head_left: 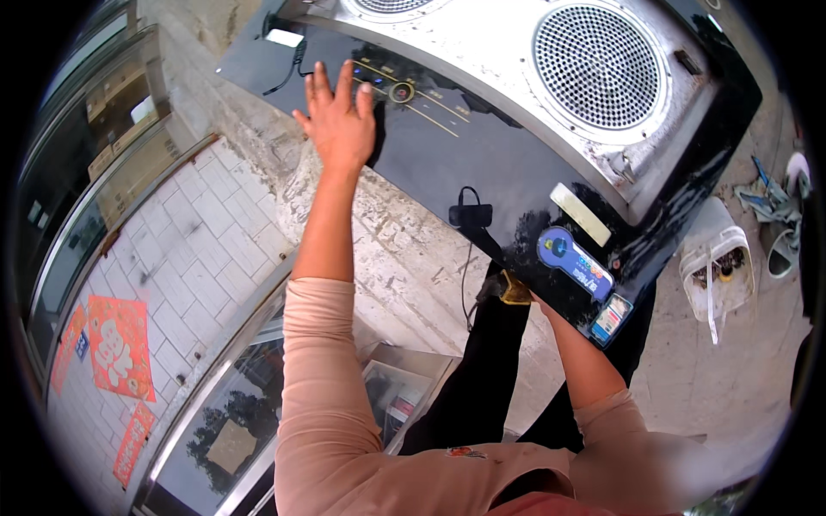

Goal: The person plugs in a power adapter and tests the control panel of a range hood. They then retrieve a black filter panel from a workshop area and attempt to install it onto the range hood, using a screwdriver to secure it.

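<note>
A range hood with a glossy black glass front and a silvery metal inside fills the top of the view. My left hand is spread over the far left part of the glass, fingers apart, by a round control mark and yellow lines. Nothing is held in it. My right forearm goes under the hood's near edge, which hides my right hand and its fingers. A yellow and dark object, its kind unclear, shows by that edge. A small black box with a loop rests on the glass.
Round perforated filters face up inside the hood. Stickers, one blue, are on the glass. A black cable hangs down. At right stands a whitish bucket; at left, a tiled wall and red paper decorations.
</note>
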Motion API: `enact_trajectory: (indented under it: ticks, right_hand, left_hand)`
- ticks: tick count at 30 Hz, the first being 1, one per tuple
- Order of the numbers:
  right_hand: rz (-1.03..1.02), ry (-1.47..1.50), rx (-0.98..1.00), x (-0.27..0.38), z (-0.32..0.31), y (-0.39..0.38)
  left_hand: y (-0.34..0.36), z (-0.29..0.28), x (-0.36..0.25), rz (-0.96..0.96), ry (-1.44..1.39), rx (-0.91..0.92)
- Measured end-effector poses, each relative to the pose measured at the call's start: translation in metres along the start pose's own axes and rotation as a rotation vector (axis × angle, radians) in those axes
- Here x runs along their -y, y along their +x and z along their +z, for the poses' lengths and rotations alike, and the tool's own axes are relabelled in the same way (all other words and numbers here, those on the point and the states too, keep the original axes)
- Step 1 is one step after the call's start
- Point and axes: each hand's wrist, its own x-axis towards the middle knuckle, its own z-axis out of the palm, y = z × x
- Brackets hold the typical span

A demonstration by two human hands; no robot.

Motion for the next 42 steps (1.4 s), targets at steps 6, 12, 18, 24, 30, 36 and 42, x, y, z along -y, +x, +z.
enact_trajectory:
  ticks: [6, 12, 18, 24, 30, 36, 42]
  right_hand:
    - [0.012, -0.022, -0.101, 0.005, -0.001, -0.005]
    - [0.01, -0.03, -0.113, 0.006, -0.001, -0.004]
    - [0.013, -0.022, -0.075, 0.002, -0.006, -0.002]
    - [0.012, -0.019, -0.037, 0.002, -0.005, 0.002]
    - [0.017, -0.017, -0.007, 0.001, -0.008, 0.001]
    - [0.021, -0.017, 0.013, 0.0, -0.009, 0.002]
    - [0.027, -0.006, 0.054, 0.0, -0.009, 0.002]
  left_hand:
    - [-0.006, -0.01, -0.003, 0.292, -0.257, -0.123]
    - [-0.006, -0.014, 0.001, 0.38, -0.316, -0.115]
    - [-0.006, -0.015, -0.002, 0.337, -0.314, -0.099]
    - [-0.004, -0.022, -0.009, 0.442, -0.199, 0.002]
    - [-0.002, -0.022, -0.009, 0.451, -0.191, -0.002]
    - [-0.002, -0.025, -0.011, 0.441, -0.165, 0.07]
    - [-0.017, -0.034, -0.012, 0.368, -0.33, -0.055]
